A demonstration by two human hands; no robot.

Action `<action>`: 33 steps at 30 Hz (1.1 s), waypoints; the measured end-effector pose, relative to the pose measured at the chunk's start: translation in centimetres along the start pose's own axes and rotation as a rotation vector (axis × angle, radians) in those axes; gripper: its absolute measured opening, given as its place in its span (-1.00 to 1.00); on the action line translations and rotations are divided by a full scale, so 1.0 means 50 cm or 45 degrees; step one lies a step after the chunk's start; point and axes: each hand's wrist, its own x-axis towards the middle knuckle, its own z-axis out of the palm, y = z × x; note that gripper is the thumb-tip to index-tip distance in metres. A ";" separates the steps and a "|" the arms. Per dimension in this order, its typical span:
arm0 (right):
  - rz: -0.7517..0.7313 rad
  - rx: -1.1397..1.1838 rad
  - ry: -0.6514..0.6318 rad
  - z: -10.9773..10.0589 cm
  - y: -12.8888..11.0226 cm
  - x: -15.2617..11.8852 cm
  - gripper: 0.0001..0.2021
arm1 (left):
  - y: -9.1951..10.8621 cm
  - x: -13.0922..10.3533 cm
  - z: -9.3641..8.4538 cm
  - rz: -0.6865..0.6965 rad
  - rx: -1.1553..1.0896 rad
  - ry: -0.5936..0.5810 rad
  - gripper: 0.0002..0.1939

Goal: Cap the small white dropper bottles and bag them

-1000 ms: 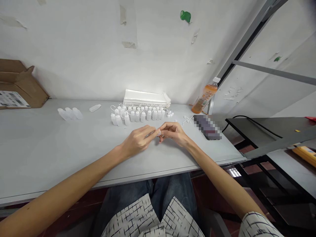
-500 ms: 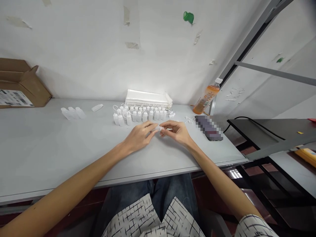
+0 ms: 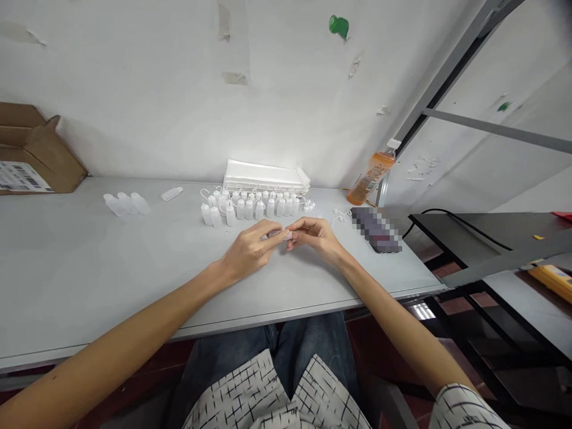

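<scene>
Between both hands lies a small translucent white squeeze bottle (image 3: 273,234), mostly covered by the fingers. My left hand (image 3: 252,247) is closed around its body. At its right end, my right hand (image 3: 315,237) pinches with thumb and forefinger; the cap or tip there is too small and hidden to make out. Just beyond the hands stand several small white bottles (image 3: 249,209) in rows, many with looped cap straps and thin tips. A few loose tips (image 3: 308,205) sit at the right end of the rows, and white strapped caps (image 3: 341,215) lie farther right.
Behind the bottles is a stack of white trays or sheets (image 3: 266,174). Uncapped bottles (image 3: 126,204) and one more bottle (image 3: 172,193) lie at left, near a cardboard box (image 3: 38,152). A phone-like dark object (image 3: 376,230) and an orange drink bottle (image 3: 373,173) are at right.
The fingers have shifted slightly on the bottle, the left thumb now stretching farther along toward the right hand. The whole view has moved a little; the standing bottles are unchanged.
</scene>
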 end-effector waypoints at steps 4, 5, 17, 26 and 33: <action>0.010 0.050 -0.015 -0.005 -0.001 -0.001 -0.77 | 0.004 0.004 -0.003 0.107 0.017 -0.002 -0.64; 0.006 0.041 -0.020 -0.006 -0.002 -0.001 -0.78 | 0.005 0.005 -0.002 0.100 0.014 0.002 -0.65; -0.052 -0.251 0.059 -0.003 -0.007 -0.004 -0.70 | 0.000 0.015 -0.004 -0.652 -0.416 -0.120 -0.75; -0.020 -0.112 -0.047 0.002 -0.007 -0.006 -0.71 | -0.005 0.001 0.002 -0.379 -0.279 -0.034 -0.79; 0.028 -0.041 -0.041 -0.006 0.005 -0.006 -0.72 | -0.006 -0.003 -0.001 -0.175 -0.149 -0.044 -0.79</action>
